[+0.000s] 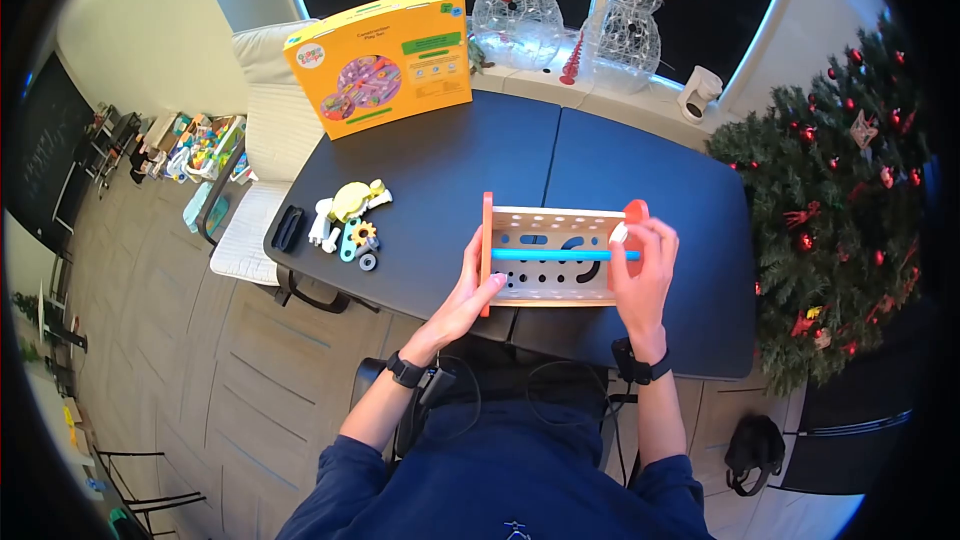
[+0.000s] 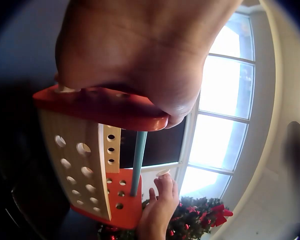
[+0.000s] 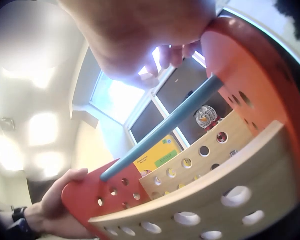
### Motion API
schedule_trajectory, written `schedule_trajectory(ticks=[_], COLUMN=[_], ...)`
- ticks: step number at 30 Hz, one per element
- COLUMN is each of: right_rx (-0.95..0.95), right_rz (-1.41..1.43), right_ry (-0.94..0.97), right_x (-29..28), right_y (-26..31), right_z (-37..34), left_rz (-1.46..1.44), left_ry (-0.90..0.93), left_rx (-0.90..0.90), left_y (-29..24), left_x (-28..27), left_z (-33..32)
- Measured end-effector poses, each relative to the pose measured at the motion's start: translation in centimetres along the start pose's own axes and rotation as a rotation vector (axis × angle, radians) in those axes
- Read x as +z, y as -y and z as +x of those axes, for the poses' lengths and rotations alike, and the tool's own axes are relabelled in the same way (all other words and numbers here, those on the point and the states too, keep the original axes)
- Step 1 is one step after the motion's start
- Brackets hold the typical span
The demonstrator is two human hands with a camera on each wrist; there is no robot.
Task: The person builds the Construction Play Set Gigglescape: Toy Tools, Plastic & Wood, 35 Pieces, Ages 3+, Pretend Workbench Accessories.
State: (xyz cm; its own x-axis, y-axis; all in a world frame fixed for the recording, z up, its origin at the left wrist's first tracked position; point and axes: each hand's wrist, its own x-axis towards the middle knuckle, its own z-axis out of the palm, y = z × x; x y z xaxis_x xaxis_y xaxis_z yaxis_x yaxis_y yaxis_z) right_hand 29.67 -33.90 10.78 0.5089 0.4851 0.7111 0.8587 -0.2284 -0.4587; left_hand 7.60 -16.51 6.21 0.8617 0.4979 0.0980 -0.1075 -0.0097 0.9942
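Left hand (image 1: pixel 465 297) clasped on it near the desk's (image 1: pixel 430 165) front edge, the wooden toolbox (image 1: pixel 545 267) is best steadied by its orange end panel (image 1: pixel 487 212), so the white piece (image 1: pixel 620 233) pinched by the right hand (image 1: pixel 645 268) can be guided precisely.

Left forearm (image 1: pixel 380 415) and right forearm (image 1: pixel 662 420) stretched forward across the near edge of the table (image 1: pixel 705 335), left hand (image 1: pixel 466 302) gripping with thumb pointing inward, right hand (image 1: pixel 647 268) nearer the table's right edge, fingers bent in a pinch
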Motion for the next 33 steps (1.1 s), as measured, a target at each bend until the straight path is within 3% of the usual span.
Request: schedule_trajectory(ticks=[5,10,14,17,20,27,33], right_rx=[-0.075,0.067,0.284,0.228,0.263,0.304,0.308], right_rz=[0.284,0.287,0.261,0.204,0.180,0.250,0.241], right_ry=[0.446,0.740,0.973,1.018,0.967,1.045,1.078], right_x=[0.5,4.1,6.5,7.8,9.5,10.6,10.7], right_y=[4.0,3.7,3.0,2.5,1.6,1.2,1.5], right_z=[-2.4,-3.0,-1.8,-1.7,-2.5,-2.2,-1.6], left_rz=[-0.063,-0.109,-0.057,-0.045,-0.046,0.026,-0.014], left_ry=[-0.049,-0.086,-0.092,-0.083,-0.083,-0.093,-0.078], left_rx=[-0.009,-0.089,0.004,0.007,0.001,0.063,-0.004], left_y=[1.4,0.7,1.9,1.6,1.6,1.5,1.4], left_x=[0.2,0.5,0.4,0.2,0.2,0.2,-0.1], left_z=[0.4,0.4,0.7,0.6,0.5,0.7,0.9])
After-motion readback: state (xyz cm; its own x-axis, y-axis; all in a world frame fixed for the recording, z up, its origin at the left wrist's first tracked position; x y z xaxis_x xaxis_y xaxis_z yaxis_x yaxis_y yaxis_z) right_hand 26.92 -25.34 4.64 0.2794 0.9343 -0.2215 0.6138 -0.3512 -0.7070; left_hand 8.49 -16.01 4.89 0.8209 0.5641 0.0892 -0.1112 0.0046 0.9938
